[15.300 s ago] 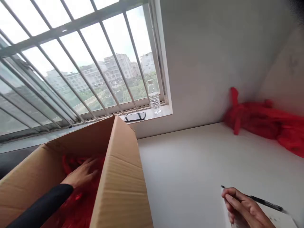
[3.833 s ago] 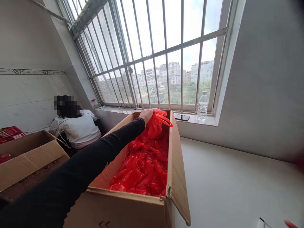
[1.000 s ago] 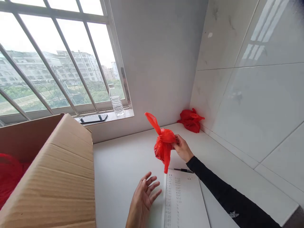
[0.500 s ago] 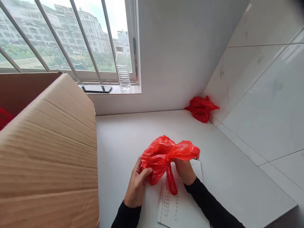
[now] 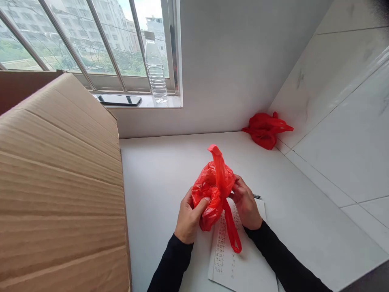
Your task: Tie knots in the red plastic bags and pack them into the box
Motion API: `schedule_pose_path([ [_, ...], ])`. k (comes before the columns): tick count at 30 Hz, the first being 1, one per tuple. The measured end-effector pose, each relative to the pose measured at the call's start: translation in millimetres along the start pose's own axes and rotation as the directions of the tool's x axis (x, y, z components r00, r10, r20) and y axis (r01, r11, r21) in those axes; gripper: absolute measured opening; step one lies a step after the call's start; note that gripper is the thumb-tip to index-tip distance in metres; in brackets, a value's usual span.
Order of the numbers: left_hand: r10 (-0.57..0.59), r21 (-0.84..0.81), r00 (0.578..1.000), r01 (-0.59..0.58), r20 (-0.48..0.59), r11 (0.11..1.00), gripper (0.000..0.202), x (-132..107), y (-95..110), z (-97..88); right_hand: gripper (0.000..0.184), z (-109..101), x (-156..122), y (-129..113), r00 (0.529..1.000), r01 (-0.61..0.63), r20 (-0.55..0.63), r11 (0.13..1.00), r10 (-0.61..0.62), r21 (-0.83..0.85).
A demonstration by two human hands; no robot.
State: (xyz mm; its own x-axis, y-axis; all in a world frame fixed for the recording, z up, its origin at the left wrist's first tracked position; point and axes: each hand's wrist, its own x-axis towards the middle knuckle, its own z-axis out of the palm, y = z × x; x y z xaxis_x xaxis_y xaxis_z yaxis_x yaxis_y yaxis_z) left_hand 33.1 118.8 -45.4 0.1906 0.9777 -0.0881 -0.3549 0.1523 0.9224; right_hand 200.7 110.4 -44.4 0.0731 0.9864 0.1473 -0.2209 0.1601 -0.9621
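A knotted red plastic bag (image 5: 209, 182) is held between my two hands, above an open notebook (image 5: 225, 263) with handwritten columns. My left hand (image 5: 190, 219) grips the bag's left side, thumb pressed on the front. On the other side, my right hand (image 5: 246, 202) holds the bag near its knot, with some fingers hidden behind the plastic. One handle loop points up and another dangles over the page. What the bag contains cannot be seen. Just beyond my right hand, the end of a pen (image 5: 257, 196) shows at the notebook's top edge.
A large cardboard box (image 5: 67, 182) stands at the left of the white table (image 5: 152, 170). Another red plastic bag (image 5: 264, 129) lies in the far right corner against the wall. On the windowsill are a phone (image 5: 120, 99) and a clear water bottle (image 5: 156, 73).
The upper handle loop, which stuck out to the right over my right hand, now points up. My right hand has come into fuller view at the bag's side. The camera view has shifted slightly.
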Motion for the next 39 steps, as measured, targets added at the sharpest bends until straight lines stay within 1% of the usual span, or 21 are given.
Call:
schedule_pose_path([
  [2, -0.023, 0.039, 0.999, 0.022, 0.027, 0.999, 0.047, -3.3, -1.7, -2.2, 0.029, -1.2, 1.0, -2.0, 1.0, 0.022, -0.016, 0.999, -0.022, -0.034],
  [3, -0.032, 0.06, 0.999, 0.03, 0.039, 0.998, 0.045, -4.4, -1.5, -2.7, 0.029, -2.2, 1.6, -2.2, 1.0, 0.025, -0.003, 0.997, -0.025, -0.071],
  [6, -0.039, 0.114, 0.996, 0.03, 0.079, 0.993, 0.033, -6.0, 0.2, -3.3, 0.028, -6.2, 3.2, 1.0, 0.997, -0.023, 0.063, 0.985, 0.034, -0.174],
  [7, -0.04, 0.125, 0.995, 0.028, 0.093, 0.992, 0.03, -6.3, 0.6, -3.4, 0.026, -7.7, 3.5, 2.9, 0.996, -0.046, 0.062, 0.983, 0.057, -0.177],
  [9, -0.047, 0.128, 0.992, 0.031, 0.12, 0.991, 0.031, -6.9, 0.8, -3.6, 0.024, -9.9, 3.5, 6.4, 0.997, -0.076, 0.02, 0.988, 0.08, -0.136],
  [12, -0.069, 0.069, 0.986, 0.059, 0.149, 0.996, 0.028, -7.4, 0.8, -3.4, 0.022, -11.1, 3.1, 9.0, 0.996, -0.078, -0.043, 0.996, 0.076, -0.038],
  [14, -0.083, 0.029, 0.987, 0.08, 0.139, 0.996, 0.028, -6.9, 0.4, -3.2, 0.022, -10.7, 2.9, 9.0, 0.997, -0.074, -0.026, 0.997, 0.074, 0.021],
  [17, -0.108, 0.056, 0.99, 0.103, 0.096, 0.993, 0.033, -5.4, -1.2, -3.7, 0.024, -9.1, 2.9, 8.4, 0.998, -0.063, 0.024, 0.995, 0.061, 0.074],
  [19, -0.118, 0.079, 0.99, 0.112, 0.078, 0.991, 0.031, -4.8, -1.9, -4.0, 0.027, -8.0, 2.8, 7.8, 0.996, -0.073, 0.049, 0.993, 0.068, 0.089],
  [24, -0.108, 0.061, 0.991, 0.104, 0.072, 0.993, 0.03, -6.3, 2.3, -0.2, 0.033, -7.5, 2.2, 6.3, 0.986, -0.109, 0.139, 0.989, 0.094, 0.1],
  [27, -0.086, 0.058, 0.993, 0.081, 0.078, 0.995, 0.034, -7.6, 6.5, 2.9, 0.025, -8.0, 2.2, 7.6, 0.976, -0.145, 0.177, 0.986, 0.128, 0.088],
  [29, -0.1, 0.048, 0.991, 0.096, 0.086, 0.994, 0.037, -7.9, 7.6, 3.8, 0.02, -8.1, 2.4, 9.4, 0.974, -0.16, 0.176, 0.984, 0.145, 0.078],
  [31, -0.144, -0.011, 0.986, 0.145, 0.081, 0.989, 0.035, -7.3, 6.5, 3.3, 0.02, -8.1, 2.8, 10.8, 0.976, -0.162, 0.16, 0.983, 0.147, 0.083],
  [33, -0.173, -0.109, 0.983, 0.178, 0.053, 0.978, 0.032, -5.7, 3.6, 1.9, 0.021, -8.1, 3.1, 10.9, 0.978, -0.16, 0.153, 0.982, 0.144, 0.101],
  [36, -0.157, -0.196, 0.988, 0.154, -0.003, 0.968, 0.026, -3.5, -1.2, -0.6, 0.024, -7.0, 2.6, 8.1, 0.977, -0.153, 0.164, 0.983, 0.135, 0.104],
  [39, -0.123, -0.185, 0.992, 0.117, -0.018, 0.976, 0.026, -3.3, -3.0, -1.7, 0.032, -4.3, 1.2, 4.7, 0.972, -0.143, 0.2, 0.986, 0.123, 0.088],
])
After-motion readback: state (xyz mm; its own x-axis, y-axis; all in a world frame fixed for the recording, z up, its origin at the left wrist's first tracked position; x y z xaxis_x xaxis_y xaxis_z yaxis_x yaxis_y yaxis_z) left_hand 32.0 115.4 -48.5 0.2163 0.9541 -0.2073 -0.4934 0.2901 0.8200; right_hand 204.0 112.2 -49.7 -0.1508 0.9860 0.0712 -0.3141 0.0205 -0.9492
